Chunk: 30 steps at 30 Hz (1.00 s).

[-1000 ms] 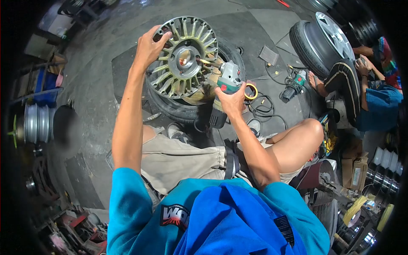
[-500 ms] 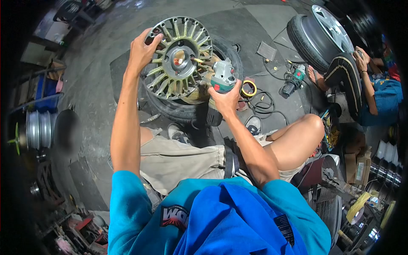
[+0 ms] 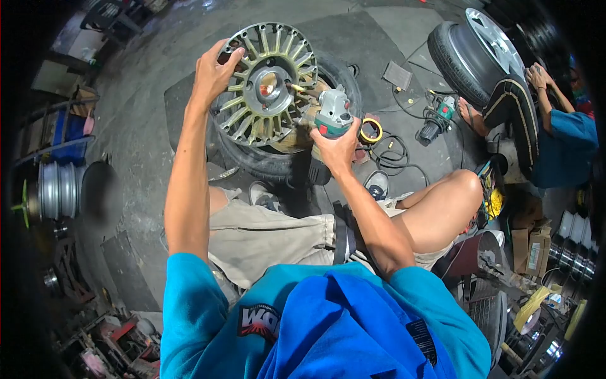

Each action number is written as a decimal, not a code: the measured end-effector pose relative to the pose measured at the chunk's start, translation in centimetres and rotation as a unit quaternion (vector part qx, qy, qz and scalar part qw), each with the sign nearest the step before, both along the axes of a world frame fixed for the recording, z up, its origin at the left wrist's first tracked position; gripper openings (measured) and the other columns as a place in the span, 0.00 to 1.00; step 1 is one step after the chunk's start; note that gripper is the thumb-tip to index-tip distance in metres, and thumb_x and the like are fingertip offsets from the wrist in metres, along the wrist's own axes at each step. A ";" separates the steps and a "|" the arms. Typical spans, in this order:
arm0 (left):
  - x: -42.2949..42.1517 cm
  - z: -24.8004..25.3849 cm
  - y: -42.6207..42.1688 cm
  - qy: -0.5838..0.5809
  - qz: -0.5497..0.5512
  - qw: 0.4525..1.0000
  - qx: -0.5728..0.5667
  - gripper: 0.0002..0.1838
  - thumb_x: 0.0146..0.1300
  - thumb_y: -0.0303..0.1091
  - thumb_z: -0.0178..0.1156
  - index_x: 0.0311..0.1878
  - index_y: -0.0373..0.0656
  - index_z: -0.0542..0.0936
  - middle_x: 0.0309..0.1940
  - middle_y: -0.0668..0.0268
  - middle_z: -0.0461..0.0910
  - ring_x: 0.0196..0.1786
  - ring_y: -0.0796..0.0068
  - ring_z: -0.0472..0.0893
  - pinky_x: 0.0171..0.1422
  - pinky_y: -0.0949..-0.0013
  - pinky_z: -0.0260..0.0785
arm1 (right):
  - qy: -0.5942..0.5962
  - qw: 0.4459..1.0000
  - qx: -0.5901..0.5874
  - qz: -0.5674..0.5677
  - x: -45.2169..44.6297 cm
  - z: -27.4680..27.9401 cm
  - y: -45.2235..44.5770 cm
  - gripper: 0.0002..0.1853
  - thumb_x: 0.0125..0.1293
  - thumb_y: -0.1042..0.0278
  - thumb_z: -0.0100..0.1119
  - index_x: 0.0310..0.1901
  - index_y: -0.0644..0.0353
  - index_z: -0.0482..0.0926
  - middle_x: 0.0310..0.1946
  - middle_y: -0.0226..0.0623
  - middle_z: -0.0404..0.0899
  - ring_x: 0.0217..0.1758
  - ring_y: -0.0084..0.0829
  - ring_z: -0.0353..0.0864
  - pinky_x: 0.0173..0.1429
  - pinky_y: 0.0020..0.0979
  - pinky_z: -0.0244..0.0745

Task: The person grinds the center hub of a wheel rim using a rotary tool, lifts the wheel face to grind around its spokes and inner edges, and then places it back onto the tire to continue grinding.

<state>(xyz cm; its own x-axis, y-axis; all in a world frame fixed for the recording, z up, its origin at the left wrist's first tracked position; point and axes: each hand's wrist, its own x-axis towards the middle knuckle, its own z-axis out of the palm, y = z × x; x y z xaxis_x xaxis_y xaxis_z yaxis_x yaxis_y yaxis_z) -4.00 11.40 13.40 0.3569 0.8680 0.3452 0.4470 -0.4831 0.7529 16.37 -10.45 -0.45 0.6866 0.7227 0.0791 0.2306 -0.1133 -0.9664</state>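
A multi-spoke wheel rim (image 3: 270, 115) is tilted up in front of me, its spokes yellowish and its outer ring grey. My left hand (image 3: 215, 71) grips the rim's upper left edge, thumb on the face. Wrapped around the body of a green-and-grey angle grinder (image 3: 333, 114) is my right hand (image 3: 339, 146). A pointed tip (image 3: 297, 87) reaches from the grinder's head to the rim near its centre hub; whether it touches is too small to tell. Beneath the rim lies a tyre (image 3: 252, 165) on the floor, partly hidden.
Right of my grinder are a yellow tape roll (image 3: 370, 131), coiled black cable (image 3: 396, 155) and a second power tool (image 3: 435, 121). Further right, a co-worker's hands (image 3: 538, 77) are beside a tyre with a silver rim (image 3: 495, 41). Stacked silver rims (image 3: 58, 191) stand at left.
The rim and the grinder have shifted very slightly, and my grip on both is unchanged. At the right, the co-worker's hands and arms have moved.
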 end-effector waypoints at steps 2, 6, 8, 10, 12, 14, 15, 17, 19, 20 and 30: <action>0.0 0.0 -0.1 0.010 0.004 1.000 0.005 0.20 0.73 0.41 0.68 0.59 0.37 0.85 0.40 0.60 0.91 0.40 0.74 0.89 0.45 0.68 0.79 | -0.010 1.000 -0.011 0.003 -0.1 0.2 -0.1 0.44 0.47 0.59 0.83 0.61 0.64 0.65 0.48 0.53 0.83 0.51 0.48 0.86 0.57 0.47 0.79; -0.1 -0.2 0.3 0.021 0.019 1.000 0.006 0.19 0.73 0.40 0.67 0.59 0.37 0.85 0.40 0.60 0.91 0.40 0.74 0.89 0.46 0.68 0.79 | 0.036 0.999 -0.014 0.011 -0.5 0.6 0.0 0.45 0.48 0.58 0.84 0.62 0.65 0.65 0.48 0.52 0.83 0.51 0.47 0.85 0.57 0.46 0.79; -0.2 -0.5 0.3 0.006 0.015 1.000 -0.002 0.19 0.73 0.40 0.68 0.59 0.37 0.85 0.40 0.60 0.91 0.40 0.74 0.89 0.45 0.68 0.79 | 0.049 0.999 -0.021 0.014 -0.3 0.2 0.0 0.45 0.47 0.58 0.84 0.62 0.65 0.65 0.49 0.53 0.82 0.50 0.47 0.85 0.57 0.46 0.79; 0.0 -0.3 0.1 -0.010 0.011 1.000 -0.008 0.19 0.72 0.40 0.68 0.59 0.37 0.85 0.40 0.60 0.91 0.40 0.75 0.89 0.45 0.68 0.78 | 0.041 0.999 -0.028 0.014 0.1 0.1 0.0 0.46 0.47 0.58 0.84 0.62 0.65 0.65 0.49 0.53 0.82 0.50 0.47 0.85 0.57 0.46 0.79; -0.1 -0.1 0.0 0.016 0.018 1.000 0.008 0.20 0.72 0.40 0.68 0.59 0.37 0.85 0.40 0.60 0.91 0.39 0.75 0.89 0.46 0.68 0.78 | 0.005 1.000 -0.020 0.002 0.4 0.1 0.0 0.46 0.46 0.57 0.84 0.62 0.64 0.65 0.49 0.52 0.82 0.51 0.47 0.84 0.58 0.45 0.78; -0.1 -0.2 0.0 0.013 0.014 1.000 0.010 0.20 0.72 0.41 0.68 0.59 0.37 0.85 0.40 0.60 0.91 0.39 0.75 0.89 0.46 0.68 0.78 | -0.006 1.000 -0.013 0.005 0.7 0.3 0.2 0.46 0.46 0.58 0.84 0.62 0.64 0.65 0.49 0.52 0.81 0.51 0.47 0.84 0.58 0.45 0.78; 0.0 -0.1 0.0 0.011 0.010 1.000 0.012 0.20 0.72 0.41 0.68 0.60 0.37 0.85 0.40 0.60 0.91 0.39 0.75 0.89 0.46 0.68 0.78 | -0.017 1.000 -0.005 0.007 0.9 0.4 0.3 0.46 0.46 0.58 0.84 0.62 0.64 0.65 0.49 0.52 0.81 0.51 0.47 0.84 0.58 0.45 0.78; -0.1 0.0 -0.1 0.014 0.012 1.000 0.011 0.20 0.72 0.41 0.68 0.60 0.37 0.85 0.40 0.60 0.91 0.39 0.75 0.89 0.46 0.68 0.78 | -0.025 1.000 0.002 0.012 1.2 0.0 0.5 0.46 0.46 0.58 0.84 0.62 0.64 0.65 0.49 0.52 0.81 0.51 0.47 0.84 0.58 0.46 0.78; -0.1 -0.2 0.0 0.016 0.014 1.000 0.010 0.21 0.72 0.41 0.68 0.60 0.37 0.85 0.40 0.60 0.91 0.39 0.75 0.89 0.46 0.68 0.78 | -0.033 0.999 0.008 0.017 1.2 0.2 0.4 0.46 0.47 0.59 0.84 0.62 0.63 0.64 0.49 0.51 0.81 0.51 0.47 0.84 0.58 0.46 0.78; -0.2 -0.3 0.2 0.017 0.022 1.000 0.006 0.21 0.72 0.42 0.69 0.59 0.37 0.85 0.40 0.60 0.91 0.39 0.74 0.88 0.46 0.67 0.78 | -0.039 0.999 -0.005 0.019 1.1 0.3 0.1 0.45 0.47 0.59 0.84 0.62 0.63 0.64 0.50 0.51 0.81 0.51 0.46 0.84 0.58 0.45 0.78; 0.6 0.0 -0.2 0.030 0.016 0.998 0.057 0.22 0.71 0.44 0.69 0.60 0.37 0.84 0.39 0.55 0.91 0.39 0.72 0.89 0.46 0.64 0.79 | -0.016 0.999 0.003 0.031 1.0 1.9 0.3 0.44 0.47 0.60 0.84 0.60 0.64 0.65 0.47 0.56 0.83 0.51 0.55 0.86 0.56 0.50 0.79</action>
